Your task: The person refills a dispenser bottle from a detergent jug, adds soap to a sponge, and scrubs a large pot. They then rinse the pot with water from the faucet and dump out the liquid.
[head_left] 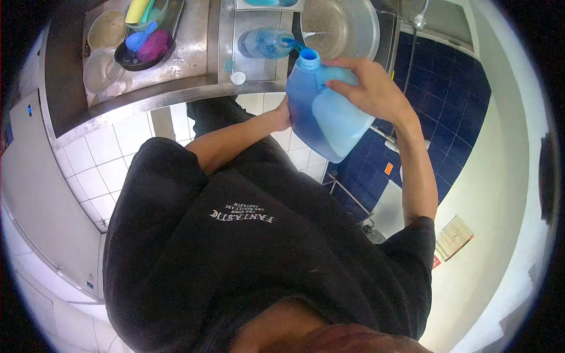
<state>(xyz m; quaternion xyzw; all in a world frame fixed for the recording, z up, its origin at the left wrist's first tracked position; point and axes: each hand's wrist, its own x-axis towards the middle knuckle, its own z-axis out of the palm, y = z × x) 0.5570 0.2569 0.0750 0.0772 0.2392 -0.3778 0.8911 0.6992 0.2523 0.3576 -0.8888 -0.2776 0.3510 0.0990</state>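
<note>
A large translucent blue jug (pixel 332 115) is tilted over the steel counter, its uncapped mouth toward a clear bottle (pixel 266 44). Blue liquid runs from the jug's mouth to the bottle's neck. My right hand (pixel 376 91) grips the jug's handle side from the right. Against the jug's left side is my left hand (pixel 283 115), its fingers mostly hidden behind the jug. The bottle stands on the counter between the basins. A white cap (pixel 238 77) and a small blue-green ring-like piece (pixel 228 66) lie near the bottle.
At the left, a steel sink (pixel 191 35) holds clear bowls (pixel 101 72) and a black bowl (pixel 126 57) with a purple scrubber (pixel 154 47) and a blue spoon (pixel 140 36). Behind the jug sits a large round basin (pixel 368 35). A tray (pixel 269 7) stands beyond the bottle.
</note>
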